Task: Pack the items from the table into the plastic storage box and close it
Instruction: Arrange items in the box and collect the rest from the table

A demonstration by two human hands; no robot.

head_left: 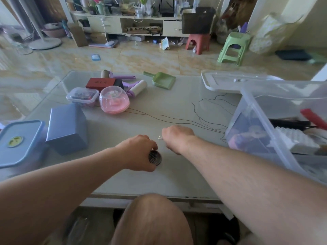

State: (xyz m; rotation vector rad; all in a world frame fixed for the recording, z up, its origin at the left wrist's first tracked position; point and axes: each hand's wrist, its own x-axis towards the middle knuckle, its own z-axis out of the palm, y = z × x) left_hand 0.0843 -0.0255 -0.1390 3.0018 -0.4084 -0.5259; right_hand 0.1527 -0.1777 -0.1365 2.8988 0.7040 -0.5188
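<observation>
We see our left hand [139,152] low over the pale glass-topped worktop [177,106], its grip curled round a small dark round disc with a grated, slotted face [155,157], which stands tilted on its edge against the worktop, dull grey-black and partly hidden under our fingers. Just to the right of that grip our right hand [176,137] is curled with the knuckles up, pinching a tiny pale, whitish object [160,138] at its fingertips; it is too small to tell what it is. Further right of both hands stands the clear plastic storage box [256,121], open, with a red-handled tool [313,118], a white ridged block [299,140] and blurred dark and pink things inside. Its white and clear plastic lid [235,82] lies flat beyond the box. To the left of our left grip sit a blue rectangular cardboard box [68,128] and a blue-lidded square plastic container [19,142]. Further off, ahead of the hands, are a pink domed plastic container [114,101], a small clear lidded tub [83,96], a dark red rectangular box [100,84], a purple-handled white lint roller [137,88] and a green plastic dustpan [161,80].
</observation>
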